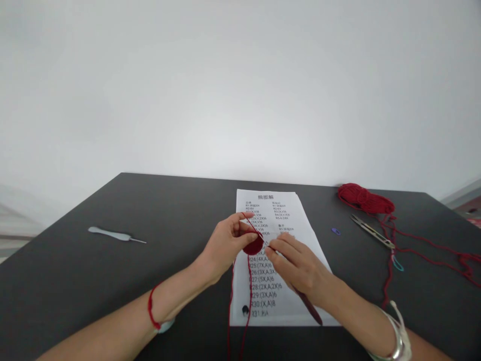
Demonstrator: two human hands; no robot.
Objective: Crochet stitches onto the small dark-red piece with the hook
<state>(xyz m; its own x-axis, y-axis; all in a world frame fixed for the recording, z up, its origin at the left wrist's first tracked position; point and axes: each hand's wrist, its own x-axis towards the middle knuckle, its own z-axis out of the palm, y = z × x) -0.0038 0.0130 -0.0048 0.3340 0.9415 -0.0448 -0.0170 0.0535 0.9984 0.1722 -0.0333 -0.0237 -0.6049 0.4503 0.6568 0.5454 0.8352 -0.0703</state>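
Above the near-left part of the pattern sheet (263, 296), the person's left hand (225, 245) pinches the small, probably soft and light crochet piece (253, 244), best held by its rim, while the right hand's (300, 263) fingers grip the hook (308, 307).

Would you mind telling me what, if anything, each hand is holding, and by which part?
The left hand holds the red crocheted piece by its upper edge; the right hand holds the hook near its metal tip.

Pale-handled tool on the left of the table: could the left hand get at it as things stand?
Probably, but not with free fingers: the pale-handled tool lies uncovered, with nothing visible blocking the way, yet the left hand is holding the red crochet piece.
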